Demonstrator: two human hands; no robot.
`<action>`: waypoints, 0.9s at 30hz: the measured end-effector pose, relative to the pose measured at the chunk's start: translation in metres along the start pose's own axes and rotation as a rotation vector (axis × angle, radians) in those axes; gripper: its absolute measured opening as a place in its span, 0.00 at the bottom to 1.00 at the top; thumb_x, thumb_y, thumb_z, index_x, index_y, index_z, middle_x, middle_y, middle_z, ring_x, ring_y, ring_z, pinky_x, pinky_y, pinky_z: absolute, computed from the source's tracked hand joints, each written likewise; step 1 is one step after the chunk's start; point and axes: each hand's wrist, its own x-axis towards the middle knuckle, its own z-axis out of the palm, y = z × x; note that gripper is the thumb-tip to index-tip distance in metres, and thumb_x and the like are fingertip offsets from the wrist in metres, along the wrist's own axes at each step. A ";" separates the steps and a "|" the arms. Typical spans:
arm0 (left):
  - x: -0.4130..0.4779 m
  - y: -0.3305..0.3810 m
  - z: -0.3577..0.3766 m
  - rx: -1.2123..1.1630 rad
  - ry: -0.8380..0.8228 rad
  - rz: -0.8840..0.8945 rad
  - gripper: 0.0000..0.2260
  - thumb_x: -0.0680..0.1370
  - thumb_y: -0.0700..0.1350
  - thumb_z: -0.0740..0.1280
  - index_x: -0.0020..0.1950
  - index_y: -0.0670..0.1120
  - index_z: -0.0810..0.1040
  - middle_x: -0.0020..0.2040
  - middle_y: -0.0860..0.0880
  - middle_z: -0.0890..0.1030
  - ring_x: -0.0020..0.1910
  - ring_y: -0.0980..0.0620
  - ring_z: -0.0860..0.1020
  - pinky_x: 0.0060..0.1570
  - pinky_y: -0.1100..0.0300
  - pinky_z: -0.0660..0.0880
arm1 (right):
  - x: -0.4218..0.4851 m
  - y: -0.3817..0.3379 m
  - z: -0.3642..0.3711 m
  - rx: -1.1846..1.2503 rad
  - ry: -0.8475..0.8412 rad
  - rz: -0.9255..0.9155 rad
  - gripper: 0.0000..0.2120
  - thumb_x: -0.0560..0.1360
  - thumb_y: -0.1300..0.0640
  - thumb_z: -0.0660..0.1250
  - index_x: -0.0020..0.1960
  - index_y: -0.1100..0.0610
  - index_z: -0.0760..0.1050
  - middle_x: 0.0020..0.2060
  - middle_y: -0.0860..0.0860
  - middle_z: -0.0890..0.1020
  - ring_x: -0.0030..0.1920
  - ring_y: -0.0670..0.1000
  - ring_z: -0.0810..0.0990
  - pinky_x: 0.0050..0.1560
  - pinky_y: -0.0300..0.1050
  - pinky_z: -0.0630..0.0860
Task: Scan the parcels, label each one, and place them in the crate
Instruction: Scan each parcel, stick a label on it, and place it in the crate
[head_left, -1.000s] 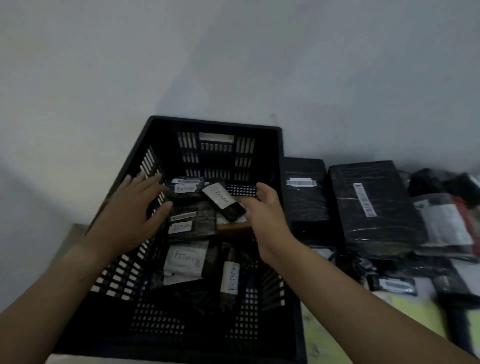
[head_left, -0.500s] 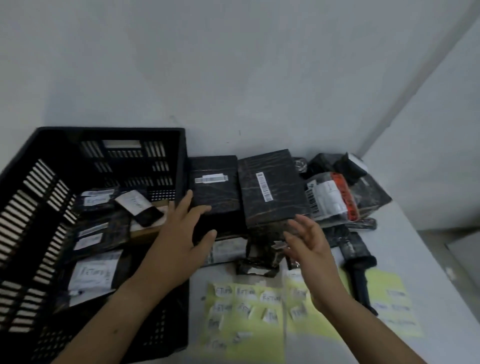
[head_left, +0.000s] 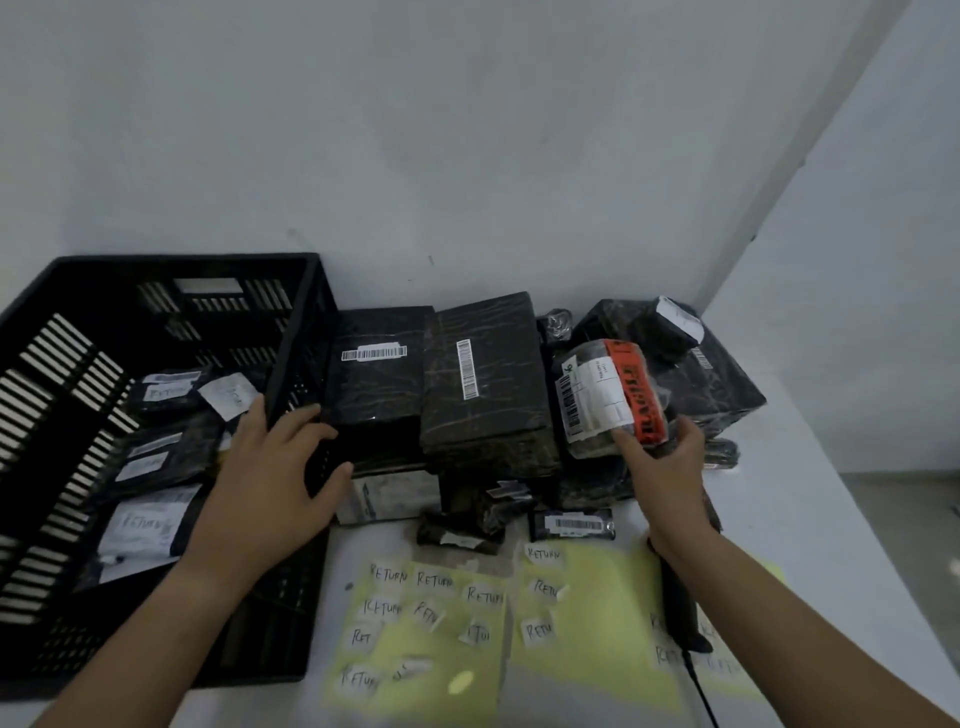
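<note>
A black slatted crate (head_left: 298, 322) stands at the left and holds several black parcels with white RETURN labels (head_left: 140, 525). My left hand (head_left: 265, 483) hovers over the crate's right rim, fingers spread, its fingertips at the front edge of a black barcoded parcel (head_left: 374, 384). My right hand (head_left: 670, 478) grips the lower end of a parcel with a white shipping label and orange FRAGILE tape (head_left: 602, 389), thumb on the label, fingers round its right side. A black scanner (head_left: 680, 608) lies under my right wrist.
A second flat black parcel (head_left: 483, 384) and more wrapped parcels (head_left: 701, 374) are piled against the wall. Small barcoded packets (head_left: 571, 525) lie in front. Yellow sheets (head_left: 431, 654) carry several white RETURN labels. The table's right edge (head_left: 841, 519) drops to the floor.
Both hands left the crate and swung right. My right hand reached out from above the label sheets and took hold of the FRAGILE parcel; my left hand stayed near the crate's right rim.
</note>
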 end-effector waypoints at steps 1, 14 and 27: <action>-0.001 0.000 0.000 0.006 0.008 0.005 0.27 0.76 0.64 0.58 0.61 0.46 0.81 0.70 0.46 0.76 0.78 0.33 0.60 0.78 0.39 0.54 | 0.005 0.002 0.000 0.005 -0.010 0.000 0.40 0.71 0.49 0.77 0.74 0.51 0.58 0.67 0.52 0.69 0.62 0.51 0.75 0.61 0.48 0.75; 0.035 0.141 0.042 -0.213 -0.125 0.317 0.24 0.83 0.54 0.62 0.79 0.52 0.65 0.82 0.52 0.59 0.81 0.51 0.55 0.81 0.49 0.51 | 0.017 0.011 0.015 0.101 0.011 0.028 0.43 0.67 0.50 0.80 0.71 0.52 0.56 0.62 0.55 0.72 0.58 0.52 0.76 0.58 0.46 0.75; 0.045 0.152 0.066 -0.269 -0.321 0.267 0.26 0.85 0.59 0.55 0.82 0.59 0.53 0.83 0.59 0.46 0.82 0.56 0.43 0.81 0.48 0.51 | -0.025 -0.014 -0.051 0.366 -0.082 0.135 0.36 0.62 0.42 0.79 0.66 0.53 0.71 0.57 0.51 0.83 0.56 0.51 0.84 0.56 0.54 0.81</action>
